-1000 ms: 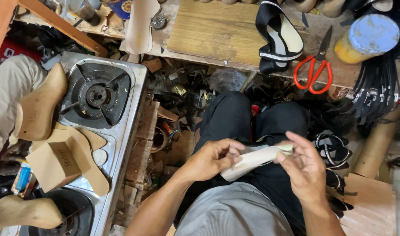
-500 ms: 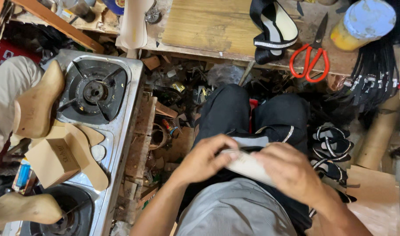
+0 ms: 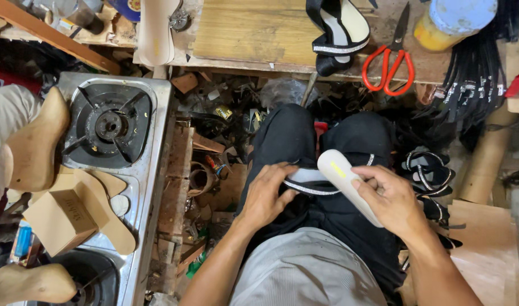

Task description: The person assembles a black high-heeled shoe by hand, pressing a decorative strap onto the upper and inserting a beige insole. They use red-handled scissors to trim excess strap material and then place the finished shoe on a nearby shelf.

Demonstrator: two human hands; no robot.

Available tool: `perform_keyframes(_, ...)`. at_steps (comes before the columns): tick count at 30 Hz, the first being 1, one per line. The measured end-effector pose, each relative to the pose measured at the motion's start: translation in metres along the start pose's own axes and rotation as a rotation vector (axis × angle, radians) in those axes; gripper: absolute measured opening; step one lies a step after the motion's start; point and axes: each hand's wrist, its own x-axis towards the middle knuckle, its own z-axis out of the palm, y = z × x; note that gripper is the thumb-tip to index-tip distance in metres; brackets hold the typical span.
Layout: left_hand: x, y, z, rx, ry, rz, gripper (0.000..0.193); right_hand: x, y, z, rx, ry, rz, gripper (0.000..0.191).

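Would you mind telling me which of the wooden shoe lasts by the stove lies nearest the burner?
The tall wooden last at the left edge, directly beside the upper burner. The other last lies in the bottom-left corner, well below it.

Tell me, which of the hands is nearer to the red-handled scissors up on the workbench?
Right. The right hand holds a white insole almost straight below the scissors; the left hand pinches the strap further left.

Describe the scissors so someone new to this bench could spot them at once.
Start at the wooden workbench along the top of the view and go to its right part. The scissors lie between a black-and-cream sandal and a yellow jar with a blue lid. Their bright orange-red loop handles are the only ones there.
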Motion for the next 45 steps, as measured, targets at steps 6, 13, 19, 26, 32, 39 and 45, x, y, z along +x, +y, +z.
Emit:
perform_keyframes(6, 0.012, -0.011, 0.001, -0.468, 0.037, -0.042, 0.032, -0.013, 0.013, -0.019, 0.323, 0.014, -0.252, 0.022)
perform_keyframes(13, 0.031, -0.029, -0.020, -0.778, -0.269, 0.070, 0.036, -0.018, 0.033, -0.027, 0.172, 0.072, -0.294, 0.025)
perform_keyframes(19, 0.041, -0.026, 0.006, -1.038, -0.456, -0.073, 0.070, -0.016, 0.058, 0.011, 0.456, 0.011, -0.041, 0.015)
perform_keyframes(26, 0.042, -0.023, 0.023, -0.849, -0.408, -0.147, 0.072, -0.020, 0.079, 0.020, 0.456, 0.111, -0.075, 0.016)
perform_keyframes(32, 0.040, -0.027, 0.005, -0.825, -0.542, -0.002, 0.080, -0.026, 0.072, 0.018, 0.355, 0.148, -0.077, 0.016)
perform_keyframes(39, 0.038, -0.014, 0.039, -1.042, -0.357, -0.349, 0.062, -0.032, 0.059, 0.014, 0.295, 0.193, -0.160, 0.012)
perform_keyframes(45, 0.037, -0.010, 0.045, -0.840, -0.387, -0.222, 0.068, -0.034, 0.052, 0.003, 0.328, 0.073, -0.119, 0.014)
